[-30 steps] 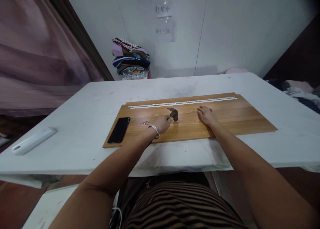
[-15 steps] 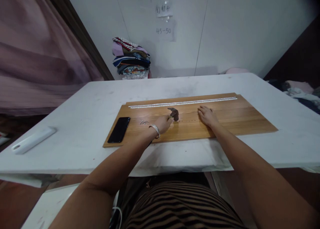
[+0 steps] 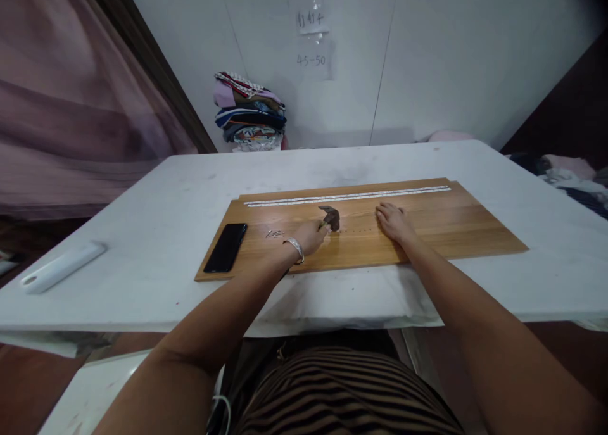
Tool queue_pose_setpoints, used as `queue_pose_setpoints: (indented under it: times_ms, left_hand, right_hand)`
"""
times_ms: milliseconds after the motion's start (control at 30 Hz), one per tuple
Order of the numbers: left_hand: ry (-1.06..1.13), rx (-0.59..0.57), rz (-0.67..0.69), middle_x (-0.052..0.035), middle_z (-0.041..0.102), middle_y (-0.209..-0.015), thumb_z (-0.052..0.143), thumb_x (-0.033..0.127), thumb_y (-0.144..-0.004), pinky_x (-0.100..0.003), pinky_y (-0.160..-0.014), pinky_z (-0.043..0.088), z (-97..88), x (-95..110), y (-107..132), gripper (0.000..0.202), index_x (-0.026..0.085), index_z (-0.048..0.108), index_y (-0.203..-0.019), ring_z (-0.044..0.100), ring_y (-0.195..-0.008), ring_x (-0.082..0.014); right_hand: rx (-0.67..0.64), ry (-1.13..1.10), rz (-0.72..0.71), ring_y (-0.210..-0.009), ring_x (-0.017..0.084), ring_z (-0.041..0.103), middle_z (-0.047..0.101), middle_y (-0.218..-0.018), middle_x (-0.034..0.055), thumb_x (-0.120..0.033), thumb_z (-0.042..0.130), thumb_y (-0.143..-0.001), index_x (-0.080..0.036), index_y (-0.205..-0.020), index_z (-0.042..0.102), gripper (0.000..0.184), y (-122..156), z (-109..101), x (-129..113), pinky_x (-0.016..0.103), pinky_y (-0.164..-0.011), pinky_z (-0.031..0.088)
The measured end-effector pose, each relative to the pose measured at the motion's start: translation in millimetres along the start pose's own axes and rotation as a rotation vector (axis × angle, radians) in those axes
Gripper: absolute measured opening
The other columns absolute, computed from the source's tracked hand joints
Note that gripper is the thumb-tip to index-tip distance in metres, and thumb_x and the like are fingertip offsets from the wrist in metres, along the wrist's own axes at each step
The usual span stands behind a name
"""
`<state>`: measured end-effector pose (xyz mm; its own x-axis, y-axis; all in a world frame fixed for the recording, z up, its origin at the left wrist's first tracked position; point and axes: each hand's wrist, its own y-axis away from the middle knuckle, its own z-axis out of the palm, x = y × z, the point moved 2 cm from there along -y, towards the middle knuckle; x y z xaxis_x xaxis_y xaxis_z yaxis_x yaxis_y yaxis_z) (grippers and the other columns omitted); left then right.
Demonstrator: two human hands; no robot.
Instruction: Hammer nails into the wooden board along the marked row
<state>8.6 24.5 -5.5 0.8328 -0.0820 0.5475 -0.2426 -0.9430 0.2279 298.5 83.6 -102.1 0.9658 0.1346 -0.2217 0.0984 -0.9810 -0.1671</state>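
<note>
My left hand (image 3: 311, 236), with a silver bracelet at its wrist, is closed round the handle of a claw hammer (image 3: 332, 219). The hammer's dark head is low over the middle of a wooden board (image 3: 456, 226); whether it touches the wood I cannot tell. A row of small dark nail heads (image 3: 358, 230) runs rightward from the hammer head. To the left of that hand lie several loose nails (image 3: 274, 234). My right hand (image 3: 394, 221) rests on the board right of the row, its fingers laid out on the wood and holding nothing.
A black phone (image 3: 226, 247) lies on the board's left end. Two white measuring strips (image 3: 346, 197) run along its far side. On the white-covered table (image 3: 142, 232), a white plastic-handled object (image 3: 64, 267) lies far left. Folded clothes (image 3: 250, 112) are stacked by the wall.
Hardly anything differs: the whole view has shifted down very slightly. Both hands and the hammer keep their places on the board.
</note>
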Motion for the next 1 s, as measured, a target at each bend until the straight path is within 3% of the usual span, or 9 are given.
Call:
queue_pose_setpoints:
  times_ms: [467, 800, 1000]
  left_hand:
    - [-0.047, -0.006, -0.007, -0.0084, 0.075, -0.087, 0.043, 0.037, -0.103, -0.029, -0.074, 0.049, -4.6, 6.4, 2.7, 0.035, 0.017, 0.070, -0.093, 0.070, -0.082, -0.0214]
    - [-0.032, -0.006, -0.021, -0.0085, 0.075, -0.088, 0.041, 0.038, -0.104, -0.029, -0.070, 0.048, -6.1, 5.7, 0.7, 0.036, 0.017, 0.068, -0.093, 0.068, -0.075, -0.0198]
    - [-0.053, -0.011, -0.013, -0.0092, 0.076, -0.088, 0.043, 0.036, -0.103, -0.029, -0.076, 0.049, -6.2, 8.0, 2.6, 0.033, 0.017, 0.069, -0.093, 0.070, -0.083, -0.0220]
  right_hand:
    - [0.000, -0.021, 0.005, -0.141, 0.028, 0.051, 0.059, -0.154, 0.0149, -0.031, 0.034, -0.105, -0.021, -0.135, 0.070, 0.048, 1.2, -2.0, -1.3, 0.052, -0.115, 0.036]
    - [-0.017, -0.020, 0.009, -0.143, 0.026, 0.050, 0.059, -0.154, 0.0139, -0.031, 0.034, -0.107, -0.021, -0.136, 0.068, 0.047, 0.9, -2.0, -0.9, 0.050, -0.115, 0.036]
    - [0.004, -0.015, 0.000, -0.141, 0.027, 0.052, 0.060, -0.153, 0.0140, -0.031, 0.034, -0.106, -0.022, -0.135, 0.070, 0.047, 1.0, -2.3, -1.0, 0.049, -0.114, 0.037]
